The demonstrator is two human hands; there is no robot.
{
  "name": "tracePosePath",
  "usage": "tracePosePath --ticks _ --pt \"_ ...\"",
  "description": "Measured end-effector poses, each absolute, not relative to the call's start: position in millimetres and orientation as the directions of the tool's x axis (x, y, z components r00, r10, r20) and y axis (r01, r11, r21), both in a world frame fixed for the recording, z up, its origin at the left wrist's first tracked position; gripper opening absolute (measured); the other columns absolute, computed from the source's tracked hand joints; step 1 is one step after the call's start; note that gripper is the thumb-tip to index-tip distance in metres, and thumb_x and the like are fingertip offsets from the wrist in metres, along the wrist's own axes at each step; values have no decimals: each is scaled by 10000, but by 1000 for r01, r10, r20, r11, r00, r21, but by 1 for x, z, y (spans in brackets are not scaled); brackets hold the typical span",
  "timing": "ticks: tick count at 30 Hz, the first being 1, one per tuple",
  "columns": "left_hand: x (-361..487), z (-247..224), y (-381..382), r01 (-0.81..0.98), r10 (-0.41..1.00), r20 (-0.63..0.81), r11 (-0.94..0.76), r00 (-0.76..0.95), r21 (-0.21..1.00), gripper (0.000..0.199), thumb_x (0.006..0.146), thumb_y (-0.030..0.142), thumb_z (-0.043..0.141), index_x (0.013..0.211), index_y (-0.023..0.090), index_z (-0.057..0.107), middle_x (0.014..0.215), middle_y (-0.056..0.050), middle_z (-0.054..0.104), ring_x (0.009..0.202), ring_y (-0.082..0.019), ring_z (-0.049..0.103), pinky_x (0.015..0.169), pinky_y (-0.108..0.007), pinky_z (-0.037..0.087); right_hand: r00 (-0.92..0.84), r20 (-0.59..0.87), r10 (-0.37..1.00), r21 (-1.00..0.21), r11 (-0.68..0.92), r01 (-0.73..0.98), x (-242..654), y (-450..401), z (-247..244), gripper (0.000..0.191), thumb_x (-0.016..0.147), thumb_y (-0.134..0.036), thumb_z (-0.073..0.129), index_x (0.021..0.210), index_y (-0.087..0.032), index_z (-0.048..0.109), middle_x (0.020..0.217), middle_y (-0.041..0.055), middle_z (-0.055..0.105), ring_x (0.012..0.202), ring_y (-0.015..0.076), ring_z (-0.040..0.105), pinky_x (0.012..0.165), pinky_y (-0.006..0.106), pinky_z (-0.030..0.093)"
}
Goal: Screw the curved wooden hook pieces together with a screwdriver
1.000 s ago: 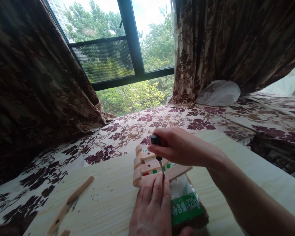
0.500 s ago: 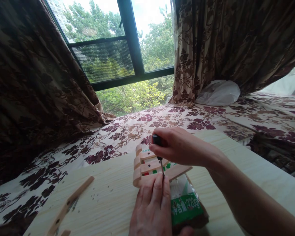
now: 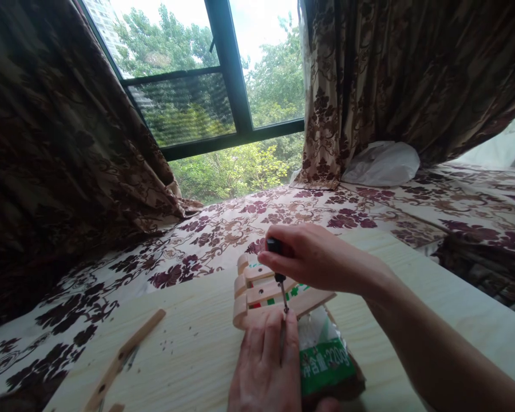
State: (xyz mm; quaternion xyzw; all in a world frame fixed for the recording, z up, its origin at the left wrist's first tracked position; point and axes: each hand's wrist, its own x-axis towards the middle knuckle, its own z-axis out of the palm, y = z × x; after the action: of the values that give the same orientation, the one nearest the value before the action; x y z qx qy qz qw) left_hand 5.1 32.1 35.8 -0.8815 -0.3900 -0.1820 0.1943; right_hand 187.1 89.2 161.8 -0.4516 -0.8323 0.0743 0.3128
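Observation:
My right hand [image 3: 304, 252] is closed around the black handle of a screwdriver [image 3: 274, 247]. The shaft points down, its tip at a dark screw in the nearest bar of a pale wooden slatted piece [image 3: 261, 294]. Flat on that same bar lies my left hand [image 3: 264, 360], fingers stretched forward, with fingertips right beside the screwdriver tip. The slatted piece has rounded ends on the left and dark holes in its bars. Under it is a green and white plastic packet [image 3: 326, 363], partly hidden by the wood and my left hand.
A pale wooden board [image 3: 189, 355] bears everything. On its left lie a narrow wooden strip with holes [image 3: 124, 355] and several tiny dark bits [image 3: 167, 343]. Behind are a floral cloth [image 3: 240, 229], a white plastic bag [image 3: 381, 164], curtains [image 3: 321, 114] and a window.
Almost nothing differs. The view has shifted very slightly, and both hands keep their places on the screwdriver and the wood.

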Motion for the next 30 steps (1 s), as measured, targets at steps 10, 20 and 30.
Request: tracePosePath --ticks 10,20,30 --pt "6 33 31 773 645 462 -613 609 -162 845 721 621 594 1392 184 326 1353 -101 469 1242 -302 431 1003 -412 425 -392 437 810 -435 572 695 190 94 158 228 886 -365 500 786 -166 553 652 -15 506 592 98 382 548 259 236" --pt "7 32 32 762 637 458 -629 620 -154 901 710 688 573 1396 165 314 1346 -122 461 1232 -318 433 984 -422 436 -483 416 771 -401 632 663 186 82 166 201 846 -286 535 687 -180 473 598 -48 444 558 78 314 532 252 212" --pt "7 33 33 756 622 474 -636 623 -159 843 715 623 593 1375 164 342 1356 -119 451 1249 -311 409 1010 -422 407 -512 400 760 -384 646 659 185 79 166 135 841 -289 535 755 -185 525 633 -32 510 566 85 353 542 252 228"
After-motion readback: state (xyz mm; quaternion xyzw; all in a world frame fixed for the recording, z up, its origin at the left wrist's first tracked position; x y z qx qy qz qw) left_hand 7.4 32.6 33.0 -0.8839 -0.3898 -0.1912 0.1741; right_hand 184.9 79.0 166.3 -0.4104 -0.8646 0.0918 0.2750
